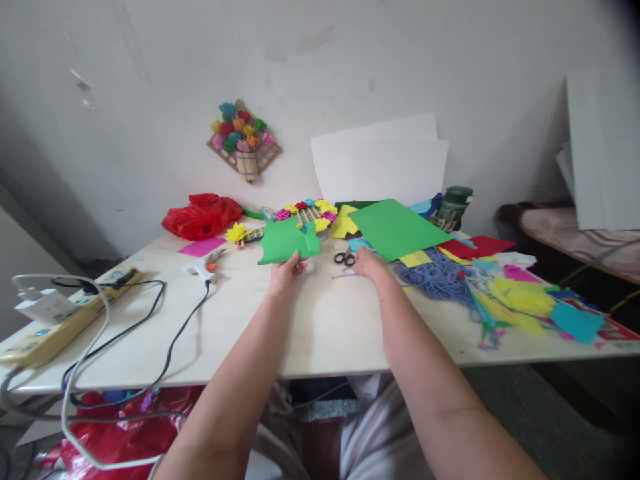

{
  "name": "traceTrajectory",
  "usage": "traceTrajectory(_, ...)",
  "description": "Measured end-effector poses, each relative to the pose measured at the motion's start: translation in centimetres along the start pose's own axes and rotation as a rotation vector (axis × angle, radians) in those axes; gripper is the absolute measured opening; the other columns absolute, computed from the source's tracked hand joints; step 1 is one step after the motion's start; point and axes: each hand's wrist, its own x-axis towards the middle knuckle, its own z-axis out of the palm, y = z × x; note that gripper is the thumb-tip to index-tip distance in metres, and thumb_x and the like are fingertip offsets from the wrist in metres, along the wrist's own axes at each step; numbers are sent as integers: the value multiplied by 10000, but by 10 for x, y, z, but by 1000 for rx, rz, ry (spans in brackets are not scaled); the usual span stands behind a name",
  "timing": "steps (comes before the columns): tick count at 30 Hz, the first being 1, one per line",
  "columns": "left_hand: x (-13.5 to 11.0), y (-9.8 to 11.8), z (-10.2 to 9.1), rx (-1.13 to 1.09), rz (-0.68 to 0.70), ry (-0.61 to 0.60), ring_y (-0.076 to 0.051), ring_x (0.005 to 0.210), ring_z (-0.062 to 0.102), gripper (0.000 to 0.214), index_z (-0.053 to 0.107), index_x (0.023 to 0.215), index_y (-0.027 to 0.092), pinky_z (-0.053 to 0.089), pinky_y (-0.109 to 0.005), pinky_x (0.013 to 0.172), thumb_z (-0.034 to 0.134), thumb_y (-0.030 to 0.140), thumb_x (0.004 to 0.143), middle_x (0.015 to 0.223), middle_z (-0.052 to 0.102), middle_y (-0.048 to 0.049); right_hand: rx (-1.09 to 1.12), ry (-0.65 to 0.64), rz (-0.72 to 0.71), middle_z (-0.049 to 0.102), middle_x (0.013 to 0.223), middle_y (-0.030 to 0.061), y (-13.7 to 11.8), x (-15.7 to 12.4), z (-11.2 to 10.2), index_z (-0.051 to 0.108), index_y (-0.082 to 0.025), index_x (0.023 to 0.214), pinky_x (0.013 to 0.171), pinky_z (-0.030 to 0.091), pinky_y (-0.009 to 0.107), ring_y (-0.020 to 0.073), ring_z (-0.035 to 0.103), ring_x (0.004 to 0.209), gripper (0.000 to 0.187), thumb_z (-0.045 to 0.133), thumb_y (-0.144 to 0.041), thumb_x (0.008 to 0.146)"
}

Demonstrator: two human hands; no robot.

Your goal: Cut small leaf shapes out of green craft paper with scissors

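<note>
My left hand (289, 268) is closed on the lower edge of a green paper sheet (283, 241), which has uneven cut edges and a loose flap at its right. My right hand (367, 263) rests low over the table with its fingers bunched; whatever is in them is hidden. Just left of those fingers lie black-handled scissors (344, 258). A thin dark strand (345, 274) runs along the table below the scissors, close to my right fingertips. Beyond my right hand is a small light-blue paper piece (359, 245).
A glue gun (203, 269) with its cord and a power strip (75, 325) occupy the left side. Paper flowers (305, 215) stand behind the green sheet. To the right are a large green sheet (400, 230), blue-grey yarn (435, 275) and paper scraps (520, 300).
</note>
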Motion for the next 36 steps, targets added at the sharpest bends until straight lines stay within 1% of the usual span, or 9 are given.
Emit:
traceTrajectory(3,0,0,0,-6,0,-9,-89,480,573,156,587,799,83,468,-193,477,652,177,694,651,651,-60,-14,-5,71,634,1020,156,13,1,-4,641,-121,1006,739,443,295,239,590,946,307,499,-149,735)
traceTrajectory(7,0,0,-1,-10,-7,-17,-97,491,587,149,584,819,86,473,-192,476,637,172,709,659,659,-63,-39,180,281,620,1035,188,22,-4,-10,648,-103,1011,779,425,361,279,558,1002,314,467,-143,758)
traceTrajectory(11,-1,1,1,-6,-27,-18,-125,535,621,121,572,815,84,483,-202,486,606,175,742,661,662,-74,-30,369,83,614,1040,149,6,-8,-10,653,-138,972,836,386,356,260,536,1021,288,461,-137,757)
traceTrajectory(15,-4,4,3,-26,-50,-27,-147,580,642,91,553,775,83,498,-213,516,561,174,781,648,659,-87,63,285,-30,606,1066,123,-18,-8,1,618,-162,1040,767,413,281,209,571,964,319,421,-150,790)
traceTrajectory(20,-5,7,4,-101,-104,-31,-113,549,624,61,554,779,100,487,-185,500,529,150,803,673,667,-76,-3,157,-24,635,1021,157,-32,-7,12,642,-153,1010,741,431,319,249,596,945,350,384,-323,847)
traceTrajectory(24,-4,8,3,-160,-138,-27,-100,548,617,71,557,777,116,484,-175,501,505,145,816,667,658,-65,-26,119,-14,641,1015,174,-39,-10,10,648,-144,992,742,435,327,260,599,950,383,476,-417,787)
traceTrajectory(29,-1,10,0,-182,-159,37,-97,588,623,67,560,756,126,483,-170,529,527,158,805,670,647,-52,-48,15,9,622,1069,183,-43,-18,0,634,-133,1019,743,443,326,262,594,966,359,577,-293,703)
traceTrajectory(32,1,10,-2,-144,-83,30,-110,628,636,67,568,789,123,486,-182,556,549,187,794,686,654,-58,-93,4,-34,620,1073,181,-44,-22,-4,622,-135,1032,742,446,332,263,596,962,348,562,-218,699)
traceTrajectory(36,3,9,-4,-16,130,38,-141,690,654,205,573,884,121,493,-211,594,604,275,752,781,667,-67,-155,28,-123,641,1026,154,-43,-27,-7,620,-148,1025,741,443,320,255,596,960,321,527,-193,721)
